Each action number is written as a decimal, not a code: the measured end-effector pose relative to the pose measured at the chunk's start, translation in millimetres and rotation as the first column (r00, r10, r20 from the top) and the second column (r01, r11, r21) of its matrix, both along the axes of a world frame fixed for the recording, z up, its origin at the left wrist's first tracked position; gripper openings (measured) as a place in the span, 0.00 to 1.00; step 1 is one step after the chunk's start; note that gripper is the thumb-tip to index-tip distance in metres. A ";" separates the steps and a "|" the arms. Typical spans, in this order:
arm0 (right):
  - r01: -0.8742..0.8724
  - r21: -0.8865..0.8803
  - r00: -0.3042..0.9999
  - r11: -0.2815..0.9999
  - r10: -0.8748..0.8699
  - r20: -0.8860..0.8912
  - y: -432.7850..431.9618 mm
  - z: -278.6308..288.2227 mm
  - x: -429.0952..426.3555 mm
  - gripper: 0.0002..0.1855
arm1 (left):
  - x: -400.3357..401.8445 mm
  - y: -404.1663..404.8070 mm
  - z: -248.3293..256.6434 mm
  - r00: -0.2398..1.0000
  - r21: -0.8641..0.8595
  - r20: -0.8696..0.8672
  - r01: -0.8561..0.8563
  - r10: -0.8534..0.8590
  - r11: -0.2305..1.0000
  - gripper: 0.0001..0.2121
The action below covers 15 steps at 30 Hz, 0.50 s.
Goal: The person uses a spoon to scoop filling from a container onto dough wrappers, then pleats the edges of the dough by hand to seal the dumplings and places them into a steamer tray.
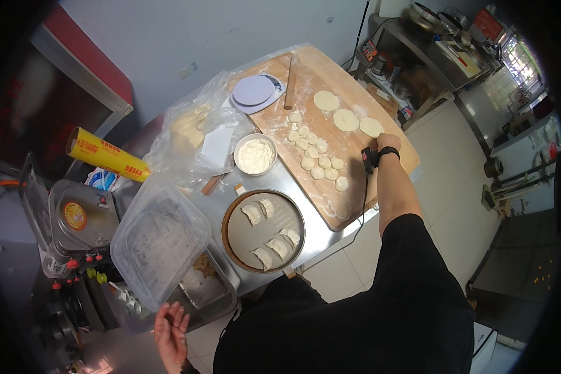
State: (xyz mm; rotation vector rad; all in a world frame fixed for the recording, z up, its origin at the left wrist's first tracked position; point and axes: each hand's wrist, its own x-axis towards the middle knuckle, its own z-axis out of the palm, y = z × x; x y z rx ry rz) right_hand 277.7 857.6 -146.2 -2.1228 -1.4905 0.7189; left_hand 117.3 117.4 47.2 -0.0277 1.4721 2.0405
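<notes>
My right hand (389, 141) is at the near edge of a flat round dough wrapper (370, 127) on the floured wooden board (276, 135). Its fingertips are hidden, so I cannot tell whether it grips the dough. Two more rolled wrappers, a middle one (346, 120) and a far one (327, 100), lie beyond. Several small dough pieces (311, 152) sit in a cluster to the left. Palm up and holding nothing, my left hand (172, 329) is beside a metal pan (210, 292) partly covered by a clear plastic lid or tub (161, 243). Brown filling (204, 266) shows in the pan.
A round tray (263, 230) holds several folded dumplings (276, 248). Behind it stand a bowl of white filling or flour (256, 156), a kitchen scale (254, 91) and a rolling pin (290, 83). Plastic-wrapped dough (190, 125) and a yellow film roll (108, 154) are leftward. A cable (365, 196) hangs from my right wrist.
</notes>
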 end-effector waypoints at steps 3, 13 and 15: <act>-0.020 -0.009 0.997 1.000 0.020 -0.072 2.3 -1.6 -0.7 0.14 | 0.7 6.9 -0.8 1.000 0.006 0.003 0.020 -0.020 1.000 0.20; -0.462 0.602 0.753 0.651 0.647 -0.121 -86.1 85.9 -22.7 0.04 | -16.6 38.8 1.6 0.993 -0.009 -0.006 0.119 -0.119 0.993 0.20; -0.615 0.500 0.451 0.610 0.792 -0.411 -128.9 113.0 -35.8 0.05 | -22.7 51.2 -0.7 0.989 -0.021 -0.007 0.145 -0.145 0.989 0.22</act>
